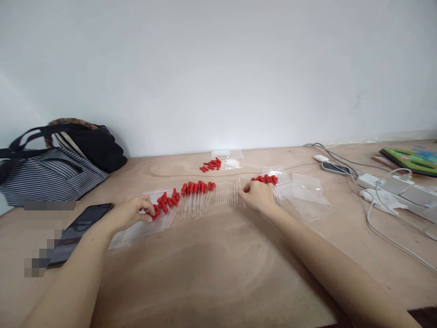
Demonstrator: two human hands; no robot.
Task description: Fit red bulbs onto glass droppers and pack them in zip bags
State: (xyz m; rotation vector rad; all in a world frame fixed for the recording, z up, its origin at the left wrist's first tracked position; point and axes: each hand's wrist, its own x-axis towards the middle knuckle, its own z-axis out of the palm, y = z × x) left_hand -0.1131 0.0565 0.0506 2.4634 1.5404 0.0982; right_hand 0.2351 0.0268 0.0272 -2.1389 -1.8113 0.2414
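At the left, my left hand (138, 210) has its fingers closed on a red rubber bulb at the edge of a pile of loose red bulbs (165, 207), which lies on a clear plastic bag (136, 236). Right of the middle, my right hand (258, 195) pinches at the end of a row of thin clear tubes (226, 193); the fingertips are on a clear tube (241, 191). Between the hands lie several droppers (196, 196), clear tubes topped with red bulbs. More red-topped droppers (266, 179) lie behind my right hand, partly hidden by it.
Farther back are more red bulbs (210, 165) and clear tubes (230, 164). Flat plastic bags (309, 193) lie at right, before a power strip (398, 189) with white cables. A phone (80, 232) and a striped bag (51, 175) are at left. The wall borders the wooden table.
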